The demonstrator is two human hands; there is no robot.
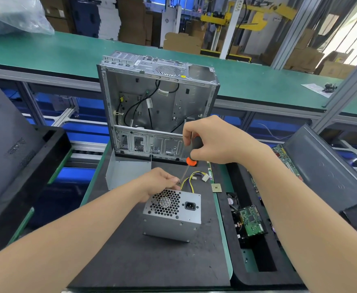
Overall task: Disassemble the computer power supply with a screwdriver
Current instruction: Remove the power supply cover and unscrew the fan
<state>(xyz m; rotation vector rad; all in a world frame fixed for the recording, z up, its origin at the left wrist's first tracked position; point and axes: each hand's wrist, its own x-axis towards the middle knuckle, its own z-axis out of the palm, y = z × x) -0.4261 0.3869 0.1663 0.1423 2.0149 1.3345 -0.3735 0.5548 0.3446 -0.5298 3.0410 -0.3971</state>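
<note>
A grey metal power supply point(173, 220) stands on the dark mat point(152, 261), its honeycomb fan grille and power socket facing me. Yellow, purple and black wires point(191, 178) with white connectors trail from its far side. My right hand point(213, 140) grips the black and orange handle of a screwdriver point(191, 160); the shaft slants down to the unit's top far edge. My left hand point(160, 181) rests on the top of the power supply, its fingertips pinching the shaft near the tip. The tip itself is hidden by my fingers.
An open, gutted computer case point(158, 106) stands upright just behind. A loose metal panel point(127, 172) lies left of it. A CPU chip point(216, 188) sits to the right. A tray with circuit boards point(251, 223) is on the right, black monitor housings point(14, 155) at both sides.
</note>
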